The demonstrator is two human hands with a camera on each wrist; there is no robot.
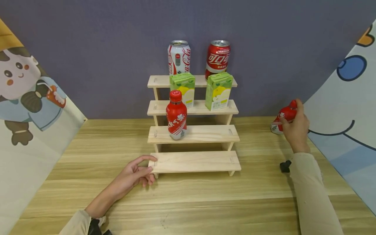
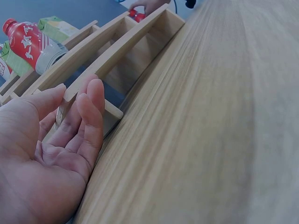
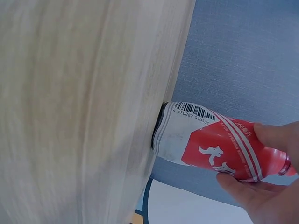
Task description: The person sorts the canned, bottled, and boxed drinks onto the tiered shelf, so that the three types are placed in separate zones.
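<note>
At the back right of the table, my right hand (image 1: 296, 130) grips a red and white bottle (image 1: 286, 114) round its upper part. The right wrist view shows thumb and fingers on either side of this bottle (image 3: 215, 149), its base against the tabletop. My left hand (image 1: 133, 176) holds the left end of the lowest step of a wooden stepped rack (image 1: 194, 162), thumb and fingers about the board's corner. A matching red bottle (image 1: 177, 117) stands upright at the left of the second step from the bottom.
Two green juice cartons (image 1: 219, 93) stand on the third step. On the top step are a white cola can (image 1: 179, 58) and a red cola can (image 1: 218, 58). A grey wall (image 1: 117, 58) rises behind, and printed panels (image 1: 346, 107) flank both sides.
</note>
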